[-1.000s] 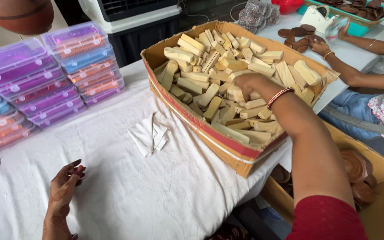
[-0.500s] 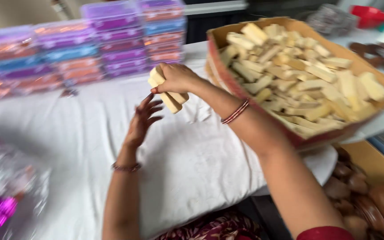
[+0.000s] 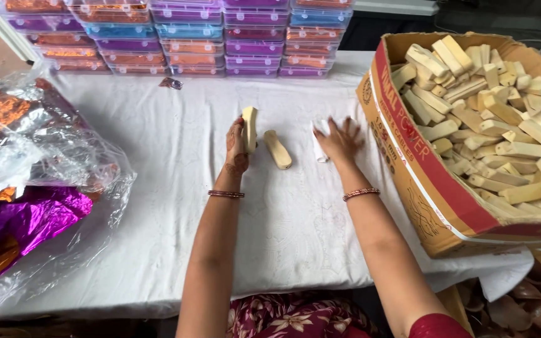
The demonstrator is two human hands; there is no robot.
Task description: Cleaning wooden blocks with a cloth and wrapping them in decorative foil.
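Gripping wooden block (image 3: 250,129), cloth (image 3: 319,141) half-hidden

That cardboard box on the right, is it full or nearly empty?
Full. The cardboard box is open-topped and heaped with pale wooden blocks up to and above its rim.

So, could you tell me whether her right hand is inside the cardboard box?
No, the right hand lies flat on the white cloth, left of the cardboard box.
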